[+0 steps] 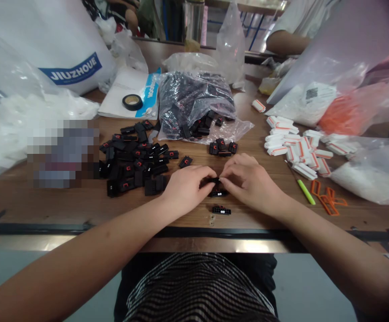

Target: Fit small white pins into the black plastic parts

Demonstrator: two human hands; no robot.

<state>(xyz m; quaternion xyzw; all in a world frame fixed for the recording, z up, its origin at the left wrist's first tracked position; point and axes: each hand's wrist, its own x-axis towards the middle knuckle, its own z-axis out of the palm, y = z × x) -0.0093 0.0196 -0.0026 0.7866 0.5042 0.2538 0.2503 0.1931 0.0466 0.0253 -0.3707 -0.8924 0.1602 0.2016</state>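
Observation:
Near the front of the wooden table, my left hand and my right hand meet fingertip to fingertip. Both have their fingers closed on a small black connector housing, mostly hidden by the fingers. Just below it lies a second black connector showing white dots, and closer to the edge a third connector with two white dots. Beyond my fingers sits a small group of black connectors with red clips. A large loose pile of such connectors spreads to the left of my left hand.
A clear plastic bag of black connectors stands behind. Black tape lies on a booklet. White pieces with orange strips, a green-handled tool and orange frames are at right. Across the table, a person's arm shows.

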